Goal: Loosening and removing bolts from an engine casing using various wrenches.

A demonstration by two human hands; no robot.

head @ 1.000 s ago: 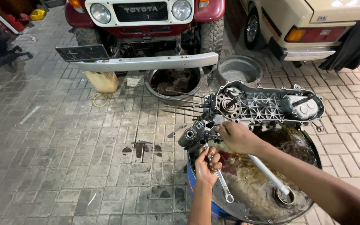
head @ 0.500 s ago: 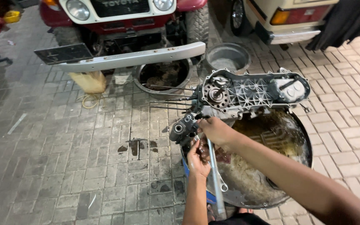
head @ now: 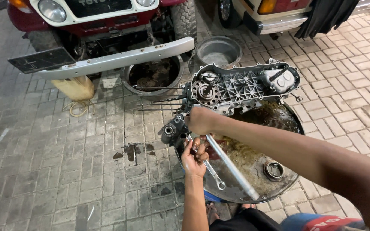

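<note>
the engine crankcase [head: 240, 87] lies across the far rim of the oily drum top [head: 287, 124], its long studs pointing off the drum's left side. the right hand [head: 200, 120] is closed on the case's near left end, just above the drum's left edge. the left hand [head: 193, 159], at that same edge, is wrapped around a slim wrench [head: 210, 169]. a long metal bar [head: 232, 167] slants across the drum, with a small round ring [head: 273, 170] beside it. beyond the drum stands a red car [head: 103, 25].

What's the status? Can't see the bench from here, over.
Left hand gripping wrench under engine case. Right hand steadying case on oily drum top. Long steel bar lies close by.
</note>
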